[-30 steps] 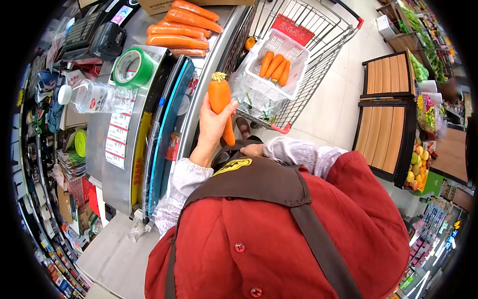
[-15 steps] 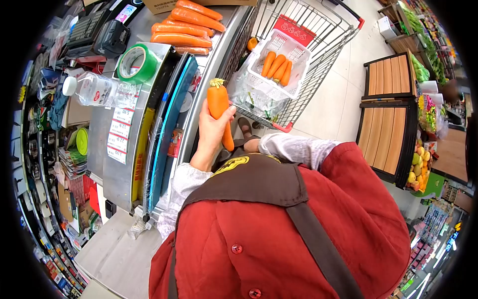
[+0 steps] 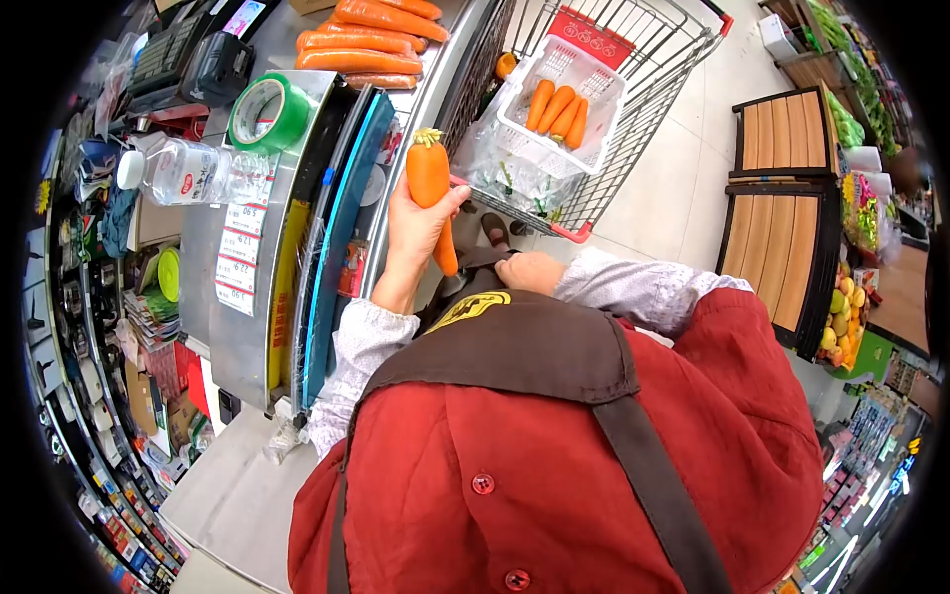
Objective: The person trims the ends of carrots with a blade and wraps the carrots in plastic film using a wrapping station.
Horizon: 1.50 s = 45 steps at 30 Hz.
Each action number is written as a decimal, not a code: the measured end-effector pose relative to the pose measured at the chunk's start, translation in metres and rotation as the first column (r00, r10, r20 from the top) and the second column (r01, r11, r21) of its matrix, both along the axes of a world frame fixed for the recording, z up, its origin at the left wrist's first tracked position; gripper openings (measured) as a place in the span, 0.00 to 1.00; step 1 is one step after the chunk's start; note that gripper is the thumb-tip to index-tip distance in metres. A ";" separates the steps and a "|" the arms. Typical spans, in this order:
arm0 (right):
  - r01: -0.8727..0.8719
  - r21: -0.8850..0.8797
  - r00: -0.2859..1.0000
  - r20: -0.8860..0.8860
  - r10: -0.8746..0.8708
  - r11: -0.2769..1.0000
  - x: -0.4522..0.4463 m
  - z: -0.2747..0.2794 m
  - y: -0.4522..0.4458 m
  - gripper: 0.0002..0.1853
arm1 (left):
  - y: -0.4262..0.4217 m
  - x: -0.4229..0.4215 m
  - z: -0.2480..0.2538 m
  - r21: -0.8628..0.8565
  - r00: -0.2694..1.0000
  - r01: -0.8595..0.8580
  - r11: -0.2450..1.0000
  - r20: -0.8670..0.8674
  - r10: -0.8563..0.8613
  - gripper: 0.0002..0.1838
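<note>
My left hand (image 3: 411, 226) is closed around a single carrot (image 3: 428, 176), held upright with its trimmed leafy end on top. The hand is beside the counter edge, in front of the shopping cart. At my waist, my right hand (image 3: 532, 272) lies by the dark apron (image 3: 505, 342), its fingers mostly hidden. Inside the cart (image 3: 648, 119), a white plastic basket (image 3: 606, 124) contains several loose carrots (image 3: 561, 107). More carrots (image 3: 361, 42), wrapped in clear film, are piled on the metal counter at the upper left.
On the counter stand a green tape roll (image 3: 269, 114), a plastic bottle (image 3: 188, 171) lying on its side, and a card terminal (image 3: 218, 69). A blue panel (image 3: 346, 243) edges the counter. Clear plastic bags (image 3: 515, 178) lie in the cart. Slatted wooden stands (image 3: 777, 247) are at right.
My right hand has come further into view at my waist. My left hand still grips the carrot, slightly higher in the picture. The view has shifted a little.
</note>
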State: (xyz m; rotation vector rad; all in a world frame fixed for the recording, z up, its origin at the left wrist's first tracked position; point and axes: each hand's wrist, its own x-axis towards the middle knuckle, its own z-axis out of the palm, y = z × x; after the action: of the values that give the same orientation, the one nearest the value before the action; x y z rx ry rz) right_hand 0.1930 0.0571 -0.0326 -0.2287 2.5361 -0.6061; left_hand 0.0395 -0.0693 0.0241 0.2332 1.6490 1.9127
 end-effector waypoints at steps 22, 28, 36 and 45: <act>0.693 -0.711 0.515 0.607 -0.606 -0.124 -0.042 0.095 0.081 0.16 | 0.027 0.004 0.013 0.055 0.956 0.277 0.959 0.083 -0.281 0.22; 0.488 -0.850 0.680 0.513 -0.524 -0.198 -0.045 0.096 0.094 0.17 | 0.044 0.002 0.022 0.144 0.910 0.269 0.952 0.287 -0.300 0.23; 0.569 -0.821 0.603 0.376 -0.703 0.049 -0.057 0.087 0.114 0.13 | 0.071 0.004 0.027 0.096 0.962 0.210 0.973 0.157 -0.223 0.22; 0.498 -0.775 0.702 0.098 -0.705 0.389 -0.064 0.088 0.109 0.18 | 0.079 0.010 0.027 0.148 0.957 0.230 0.962 0.143 -0.251 0.19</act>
State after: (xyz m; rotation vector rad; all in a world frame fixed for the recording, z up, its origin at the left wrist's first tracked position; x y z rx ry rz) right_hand 0.1289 0.1659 0.0551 0.4355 2.3588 -2.0895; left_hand 0.0496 0.0095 0.0511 0.3089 1.3273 1.8042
